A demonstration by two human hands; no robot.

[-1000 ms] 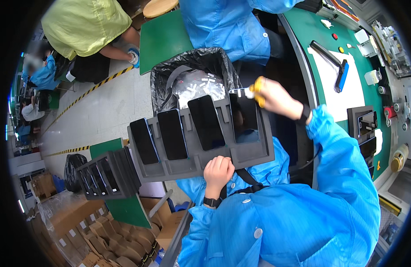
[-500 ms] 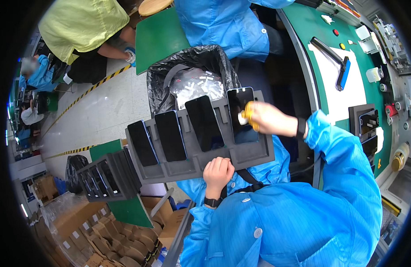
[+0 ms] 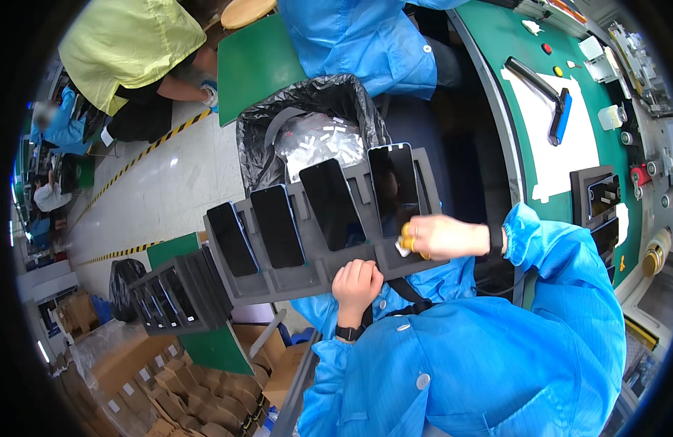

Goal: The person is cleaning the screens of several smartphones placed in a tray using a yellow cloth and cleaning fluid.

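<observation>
A dark grey foam tray (image 3: 318, 271) lies tilted in front of me with several black-screened phones in its slots. My left hand (image 3: 357, 285) is closed on the tray's near edge, fingers curled over the rim. Over the tray's near right part is my right hand (image 3: 442, 237), with yellow finger cots (image 3: 413, 240) on its fingertips. These fingers pinch a small white piece (image 3: 402, 249), too small to name surely. The hand is just below the rightmost phone (image 3: 394, 186), whose top edge shows small white tabs. Left of it sit another phone (image 3: 331, 204) and more like it.
Beyond the tray stands a black-lined bin (image 3: 307, 95) full of white scraps. At right, a green bench (image 3: 489, 44) carries a blue-and-black roller (image 3: 560, 116). More phone trays (image 3: 177, 291) are stacked at left, above cardboard boxes (image 3: 198, 393). Other people work beyond.
My right hand has moved down from the rightmost phone's screen toward the tray's near edge, the white piece still pinched. My left hand keeps its hold; the view has shifted slightly.
</observation>
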